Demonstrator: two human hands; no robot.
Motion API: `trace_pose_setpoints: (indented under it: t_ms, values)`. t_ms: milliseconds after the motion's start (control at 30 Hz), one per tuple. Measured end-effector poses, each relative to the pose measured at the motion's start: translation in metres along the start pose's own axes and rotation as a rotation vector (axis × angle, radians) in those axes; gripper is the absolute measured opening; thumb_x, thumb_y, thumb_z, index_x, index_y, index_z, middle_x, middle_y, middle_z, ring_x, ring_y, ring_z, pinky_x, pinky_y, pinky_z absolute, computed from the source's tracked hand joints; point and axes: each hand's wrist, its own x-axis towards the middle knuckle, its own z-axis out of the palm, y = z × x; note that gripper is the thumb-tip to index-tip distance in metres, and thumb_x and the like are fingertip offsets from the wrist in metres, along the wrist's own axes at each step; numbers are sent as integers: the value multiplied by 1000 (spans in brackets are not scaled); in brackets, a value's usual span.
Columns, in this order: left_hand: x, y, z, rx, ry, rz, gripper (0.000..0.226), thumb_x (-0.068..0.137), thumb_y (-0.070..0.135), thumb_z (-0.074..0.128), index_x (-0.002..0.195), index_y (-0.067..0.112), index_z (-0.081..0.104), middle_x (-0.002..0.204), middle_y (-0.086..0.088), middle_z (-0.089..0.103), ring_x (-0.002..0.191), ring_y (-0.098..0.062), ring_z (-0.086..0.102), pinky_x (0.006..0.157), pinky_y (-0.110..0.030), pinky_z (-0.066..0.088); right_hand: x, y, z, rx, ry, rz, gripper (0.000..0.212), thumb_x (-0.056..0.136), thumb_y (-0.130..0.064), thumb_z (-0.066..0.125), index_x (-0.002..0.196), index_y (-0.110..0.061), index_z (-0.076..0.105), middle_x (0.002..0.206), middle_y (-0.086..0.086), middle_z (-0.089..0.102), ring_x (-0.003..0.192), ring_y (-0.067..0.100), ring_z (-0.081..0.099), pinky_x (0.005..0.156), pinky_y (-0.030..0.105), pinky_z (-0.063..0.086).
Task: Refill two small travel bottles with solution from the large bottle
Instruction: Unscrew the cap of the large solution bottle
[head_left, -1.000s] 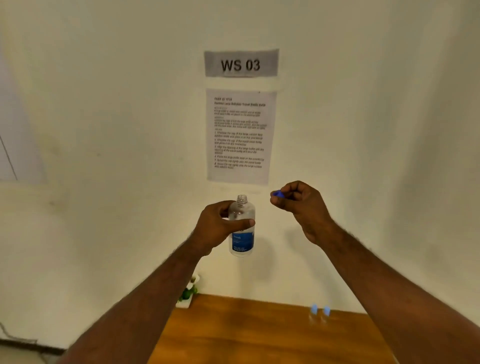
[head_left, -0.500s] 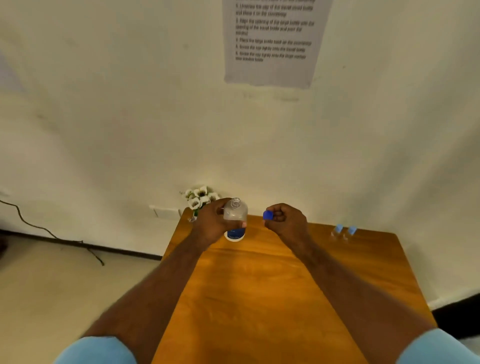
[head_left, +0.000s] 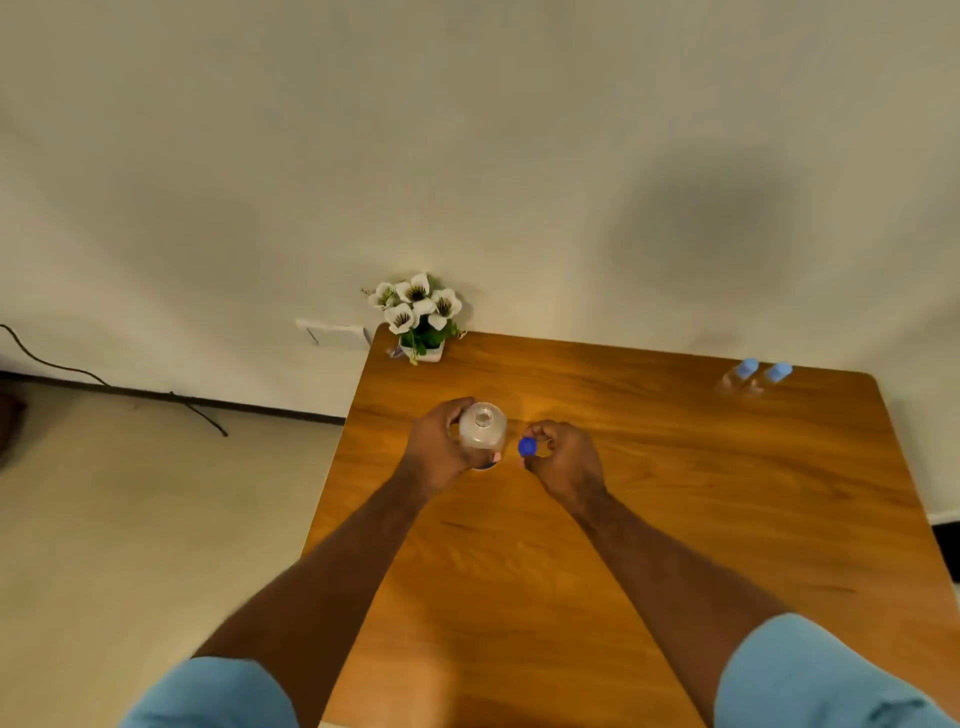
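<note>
Clear large bottle (head_left: 483, 432) upright, uncapped; blue cap (head_left: 527, 446) just beside it; two blue-capped travel bottles (head_left: 753, 375) at far right corner

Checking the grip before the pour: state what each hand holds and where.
Left hand grips the large bottle round its upper body, neck uncapped. Right hand pinches the blue cap by its rim.

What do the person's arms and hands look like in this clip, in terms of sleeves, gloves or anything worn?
Both arms are bare from the hands up to short light blue sleeves: the left sleeve and the right sleeve show at the bottom edge of the head view. The left hand and right hand are bare, without gloves. No watch, ring or wristband is visible.
</note>
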Motion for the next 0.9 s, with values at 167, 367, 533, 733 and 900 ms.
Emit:
trace_pose_setpoints:
  t_ms: [167,367,533,733,900]
  values:
    - [5,-16,4,13,-4,-2,83,60,18,97,133,10,57,123,-2,63,113,-17,59,89,-25,50,-3,14,21,-61,-54,95,38,68,-19,85,104,-23,74,108,0,68,92,14,58,74,20,38]
    - [6,-30,6,7,-14,-40,85,61,20,97,135,10,56,127,-3,62,117,-18,59,96,-31,54,1,23,33,-100,-67,138,40,70,-18,83,108,-23,74,114,6,68,103,24,62,82,25,46]
    - [8,-37,9,-12,-33,-62,86,63,19,95,137,13,53,129,-1,60,118,-15,57,89,-22,53,12,26,37,-103,-46,162,42,71,-16,81,112,-24,72,117,4,66,105,24,62,83,23,45]
    - [10,-42,10,-25,-58,-54,91,62,23,96,140,16,50,132,1,58,124,-16,56,97,-30,55,18,33,46,-144,-39,141,45,73,-15,80,115,-27,71,121,7,61,109,28,59,93,33,50]
    - [9,-31,2,-31,-118,11,115,54,42,97,151,28,36,149,9,46,134,-9,45,108,-33,47,14,34,36,-153,-67,121,69,67,-23,86,131,-28,61,127,7,56,115,28,57,97,35,50]
